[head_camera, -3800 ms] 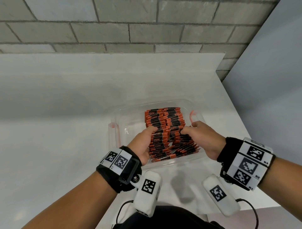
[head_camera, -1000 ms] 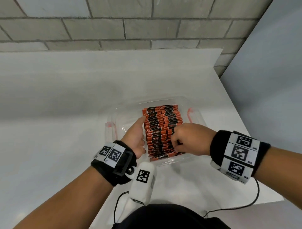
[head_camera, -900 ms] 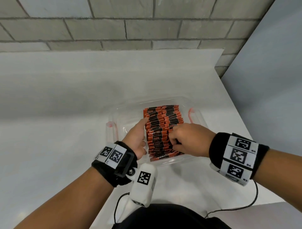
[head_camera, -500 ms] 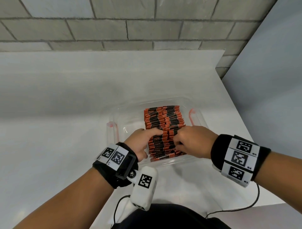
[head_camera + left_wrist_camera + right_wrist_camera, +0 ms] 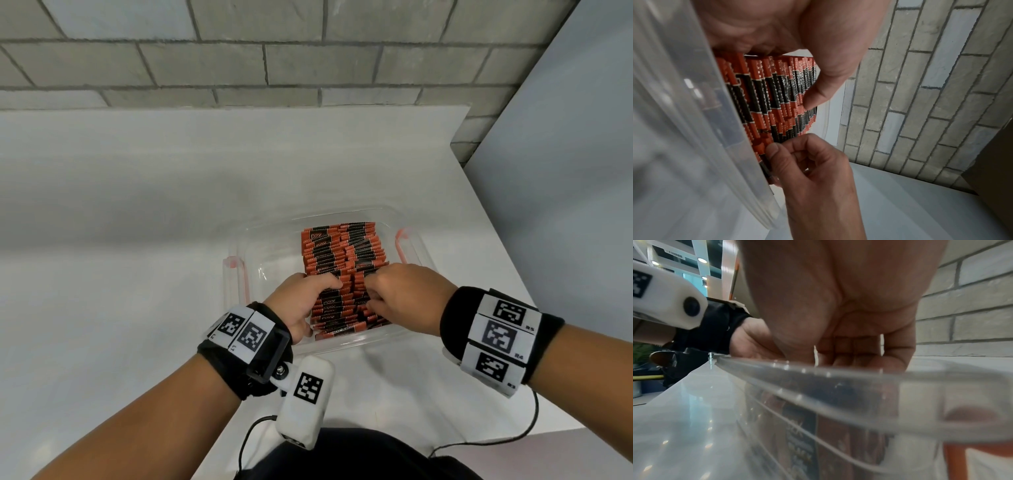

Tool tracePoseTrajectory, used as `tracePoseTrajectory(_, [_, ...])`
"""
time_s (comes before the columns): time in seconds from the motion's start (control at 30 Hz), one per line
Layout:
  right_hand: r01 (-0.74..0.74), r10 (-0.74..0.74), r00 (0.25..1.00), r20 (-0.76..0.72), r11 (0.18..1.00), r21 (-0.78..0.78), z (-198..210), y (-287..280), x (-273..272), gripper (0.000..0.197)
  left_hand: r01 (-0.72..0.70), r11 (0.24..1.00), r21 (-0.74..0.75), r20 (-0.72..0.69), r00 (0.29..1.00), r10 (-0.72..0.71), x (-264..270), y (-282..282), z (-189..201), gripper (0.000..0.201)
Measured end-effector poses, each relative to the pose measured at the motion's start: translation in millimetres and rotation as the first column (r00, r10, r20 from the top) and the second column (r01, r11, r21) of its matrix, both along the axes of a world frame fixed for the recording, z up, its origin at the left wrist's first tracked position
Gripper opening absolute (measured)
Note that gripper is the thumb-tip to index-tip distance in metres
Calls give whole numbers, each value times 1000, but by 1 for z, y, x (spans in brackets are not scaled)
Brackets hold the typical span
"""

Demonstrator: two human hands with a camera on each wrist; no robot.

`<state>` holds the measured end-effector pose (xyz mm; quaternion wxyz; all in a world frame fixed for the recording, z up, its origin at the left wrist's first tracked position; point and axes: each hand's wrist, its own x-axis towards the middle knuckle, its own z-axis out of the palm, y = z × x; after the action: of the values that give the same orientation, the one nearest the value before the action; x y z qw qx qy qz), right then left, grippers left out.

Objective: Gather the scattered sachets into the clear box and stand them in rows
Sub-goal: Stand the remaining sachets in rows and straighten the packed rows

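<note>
Standing in two packed rows, small orange-and-black foil sachets point(image 5: 344, 260) inside clear plastic box point(image 5: 236, 284), lower centre of head view. Left hand point(image 5: 305, 301) and right hand point(image 5: 404, 294) curled, pinching sachet tops. Probably light, thin, slippery and floppy; best gripped by upper edges.

The white table point(image 5: 137, 240) is open from 9 to 12 o'clock of the clear box point(image 5: 236, 274), up to the brick wall point(image 5: 274, 51) at 12 o'clock. At 3 o'clock a grey panel point(image 5: 565, 171) stands near the table edge, so the passage there is narrow. Inside the box, the sachets point(image 5: 342, 253) stand packed in the middle and right part; a free strip is between them and the left wall. The left hand point(image 5: 305, 298) and the right hand point(image 5: 404, 294) block the near part of the rows, at 6 o'clock.
</note>
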<state>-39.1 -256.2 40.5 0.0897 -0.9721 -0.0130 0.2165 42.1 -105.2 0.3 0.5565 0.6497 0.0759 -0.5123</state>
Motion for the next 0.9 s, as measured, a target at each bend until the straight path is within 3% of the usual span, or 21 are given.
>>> tracePoseTrajectory(0.13, [85, -80, 994, -71, 994, 74, 12, -18, -2, 12, -6, 1000, 0, -13, 1000, 6, 1, 0, 0, 13])
tracePoseTrajectory(0.23, [24, -23, 988, -153, 1000, 6, 16, -25, -1, 2, -9, 1000, -11, -18, 1000, 9, 1, 1, 2, 12])
tracePoseTrajectory(0.43, [-117, 104, 976, -192, 991, -58, 10, -24, 7, 3, -4, 1000, -18, -17, 1000, 4, -1, 1, 6, 13])
tracePoseTrajectory(0.77, [-285, 272, 954, -124, 952, -107, 4, -21, 4, 18, -28, 999, -15, -20, 999, 28, -2, -1, 8, 9])
tracePoseTrajectory(0.9, [-279, 270, 957, -109, 957, -79, 0, -23, 4, 17, -26, 1000, -2, -24, 999, 26, -2, 0, 7, 13])
